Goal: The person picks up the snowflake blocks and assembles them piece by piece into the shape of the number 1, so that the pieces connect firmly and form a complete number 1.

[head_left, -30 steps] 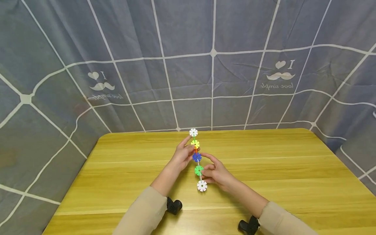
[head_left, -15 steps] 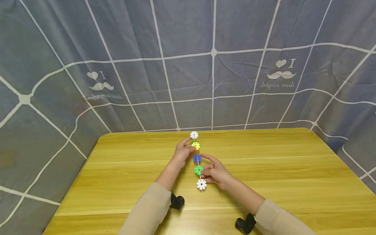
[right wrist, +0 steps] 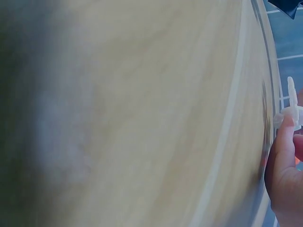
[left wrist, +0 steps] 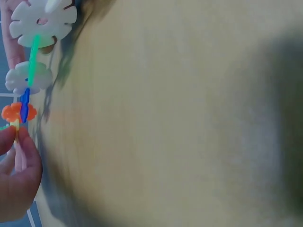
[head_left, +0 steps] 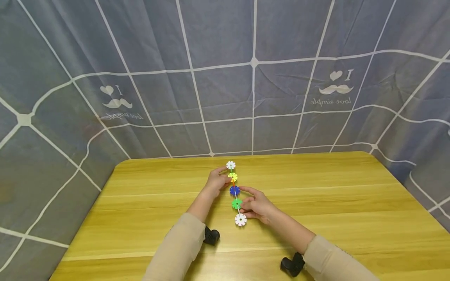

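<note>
Both hands hold up a chain of slotted snowflake discs, joined flat-on and edge-on by turns. My left hand (head_left: 215,182) pinches it near the yellow disc (head_left: 233,174), toward the far end, where a white disc (head_left: 228,166) sits. Lower down, my right hand (head_left: 259,205) grips the chain by the green disc (head_left: 234,205), its index finger reaching to the blue disc (head_left: 232,191). Another white disc (head_left: 237,222) ends the near side. In the left wrist view, thumb and finger pinch a yellow edge-on disc below an orange disc (left wrist: 9,112). The right wrist view shows only part of the right hand (right wrist: 286,184).
Beneath the chain lies a wood-grain table (head_left: 334,210). A grey curtain (head_left: 225,93) with white lines hangs behind its far edge and along the sides. Black wrist devices are at the left sleeve (head_left: 211,236) and the right sleeve (head_left: 293,264).
The chain's far end has dropped slightly in the head view and its near end has risen a little, so it looks shorter. Both hands keep their hold; the left has moved slightly.
</note>
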### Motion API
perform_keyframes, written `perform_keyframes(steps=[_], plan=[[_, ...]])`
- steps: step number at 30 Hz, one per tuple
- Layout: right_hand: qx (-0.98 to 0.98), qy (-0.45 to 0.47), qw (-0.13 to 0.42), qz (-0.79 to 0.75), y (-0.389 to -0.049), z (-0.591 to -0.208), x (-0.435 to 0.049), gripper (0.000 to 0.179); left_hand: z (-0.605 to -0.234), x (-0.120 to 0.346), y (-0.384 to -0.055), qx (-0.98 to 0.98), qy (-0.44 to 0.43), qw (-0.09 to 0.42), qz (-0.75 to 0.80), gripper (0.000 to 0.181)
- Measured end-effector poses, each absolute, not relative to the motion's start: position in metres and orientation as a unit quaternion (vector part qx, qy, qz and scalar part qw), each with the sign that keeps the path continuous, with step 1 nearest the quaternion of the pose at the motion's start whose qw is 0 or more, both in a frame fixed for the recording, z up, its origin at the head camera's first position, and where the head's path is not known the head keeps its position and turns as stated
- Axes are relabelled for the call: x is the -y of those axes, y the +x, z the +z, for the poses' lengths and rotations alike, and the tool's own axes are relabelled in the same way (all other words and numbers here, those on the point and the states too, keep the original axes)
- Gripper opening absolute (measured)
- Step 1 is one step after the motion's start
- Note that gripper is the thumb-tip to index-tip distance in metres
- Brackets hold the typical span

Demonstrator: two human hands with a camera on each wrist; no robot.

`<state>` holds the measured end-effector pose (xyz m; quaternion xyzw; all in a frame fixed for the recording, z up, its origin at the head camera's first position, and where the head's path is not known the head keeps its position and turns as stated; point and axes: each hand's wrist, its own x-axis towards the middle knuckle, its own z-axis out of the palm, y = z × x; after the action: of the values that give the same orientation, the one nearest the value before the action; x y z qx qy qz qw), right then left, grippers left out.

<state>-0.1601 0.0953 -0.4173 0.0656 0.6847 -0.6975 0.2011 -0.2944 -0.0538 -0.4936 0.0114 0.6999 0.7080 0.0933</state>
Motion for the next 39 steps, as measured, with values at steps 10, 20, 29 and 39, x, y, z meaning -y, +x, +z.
perform_keyframes(steps=[10,20,29,39], plan=[[-0.695,0.056,0.203,-0.688,-0.158,-0.414,-0.095,0.062,-0.525,0.053,-0.309,-0.759,0.027,0.021,0.650,0.038],[-0.742,-0.006,0.195,-0.642,-0.156,-0.410,-0.124,0.052,-0.411,0.094,-0.236,-0.867,0.129,-0.013,0.482,0.034],[-0.957,-0.206,-0.112,-0.172,-0.153,-0.377,-0.247,0.049,-0.381,0.223,-0.198,-0.944,0.286,-0.112,0.118,0.068],[-0.983,-0.137,-0.113,-0.038,-0.129,-0.352,-0.331,0.072,-0.374,0.316,-0.149,-0.947,0.279,-0.155,0.044,0.081]])
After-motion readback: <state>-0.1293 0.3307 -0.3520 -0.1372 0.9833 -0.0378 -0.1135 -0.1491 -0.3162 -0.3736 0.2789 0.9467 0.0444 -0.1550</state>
